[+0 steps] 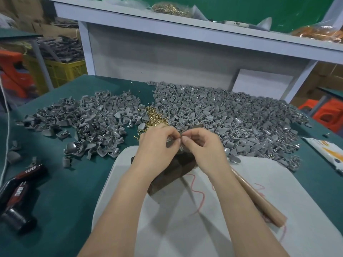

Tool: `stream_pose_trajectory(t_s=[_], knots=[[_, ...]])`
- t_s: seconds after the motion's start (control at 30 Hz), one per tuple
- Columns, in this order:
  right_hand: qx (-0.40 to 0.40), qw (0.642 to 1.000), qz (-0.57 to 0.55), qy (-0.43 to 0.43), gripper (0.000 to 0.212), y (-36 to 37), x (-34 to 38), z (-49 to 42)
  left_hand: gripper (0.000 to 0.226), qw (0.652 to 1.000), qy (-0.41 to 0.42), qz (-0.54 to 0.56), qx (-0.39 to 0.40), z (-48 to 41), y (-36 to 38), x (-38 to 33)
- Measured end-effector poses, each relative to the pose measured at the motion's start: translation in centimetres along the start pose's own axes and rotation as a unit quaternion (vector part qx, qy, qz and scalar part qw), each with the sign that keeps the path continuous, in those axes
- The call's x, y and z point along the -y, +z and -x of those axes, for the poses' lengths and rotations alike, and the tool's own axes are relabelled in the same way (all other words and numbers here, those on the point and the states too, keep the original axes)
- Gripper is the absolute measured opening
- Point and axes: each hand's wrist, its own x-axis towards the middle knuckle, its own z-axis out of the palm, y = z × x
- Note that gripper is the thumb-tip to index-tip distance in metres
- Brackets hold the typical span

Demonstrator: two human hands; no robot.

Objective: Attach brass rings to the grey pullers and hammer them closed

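Grey puller [173, 143] pinched between fingertips of both hands, held just above dark wooden block [172, 173]. Left hand [157, 145] grips puller from left, right hand [201, 145] nips its top edge with thumb and forefinger. Brass rings [154, 116] heaped just beyond block, between two puller piles: smaller pile [89, 123] left of block, larger pile [232, 119] right. Wooden handle [259, 197] lies right of block on white sheet [232, 229]. Black tape rolls [18, 193] far left of block.
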Motion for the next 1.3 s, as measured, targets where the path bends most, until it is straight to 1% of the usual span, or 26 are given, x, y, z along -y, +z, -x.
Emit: stream_pose_trajectory(t_s=[0.1,0.17,0.27,0.3,0.4,0.47,0.63,0.83,0.93,1.1,1.2,1.3], knots=[[-0.008,1.000,0.025,-0.010,0.024,-0.2,-0.1,-0.1,0.006,1.000,-0.014,0.004,0.005,0.1,-0.3,-0.1],[-0.016,0.996,0.084,-0.025,0.025,-0.3,-0.4,-0.1,0.004,0.999,-0.043,0.001,0.014,0.1,-0.6,0.1],[0.003,0.981,0.190,-0.042,0.027,-0.3,-0.6,0.0,0.007,0.995,-0.085,-0.019,0.052,0.3,-0.9,0.3],[0.013,0.976,0.210,-0.048,0.025,-0.2,-0.7,0.1,0.007,0.993,-0.090,-0.032,0.062,0.3,-0.9,0.3],[0.035,0.962,0.261,-0.067,0.010,0.1,-0.7,0.2,0.011,0.990,-0.088,-0.079,0.082,0.3,-0.7,0.4],[0.037,0.956,0.281,-0.079,0.006,0.1,-0.6,0.3,0.012,0.989,-0.087,-0.090,0.085,0.3,-0.5,0.5],[0.057,0.935,0.338,-0.095,0.009,0.2,-0.1,0.3,0.014,0.991,-0.076,-0.089,0.070,0.3,-0.4,0.6],[0.065,0.921,0.368,-0.109,0.009,0.6,0.5,0.2,0.018,0.991,-0.073,-0.078,0.080,0.2,-0.4,0.6],[0.071,0.912,0.391,-0.106,0.008,0.8,0.6,0.0,0.017,0.991,-0.076,-0.077,0.081,0.2,-0.4,0.6],[0.064,0.905,0.406,-0.106,0.009,0.8,0.7,0.3,0.014,0.991,-0.072,-0.085,0.079,0.2,-0.4,0.7],[0.077,0.889,0.440,-0.102,0.010,0.9,1.1,0.0,0.014,0.991,-0.064,-0.077,0.083,0.2,-0.4,0.7],[0.087,0.864,0.482,-0.117,0.011,1.0,1.7,-0.3,0.006,0.992,-0.044,-0.085,0.086,0.2,-0.4,0.8]])
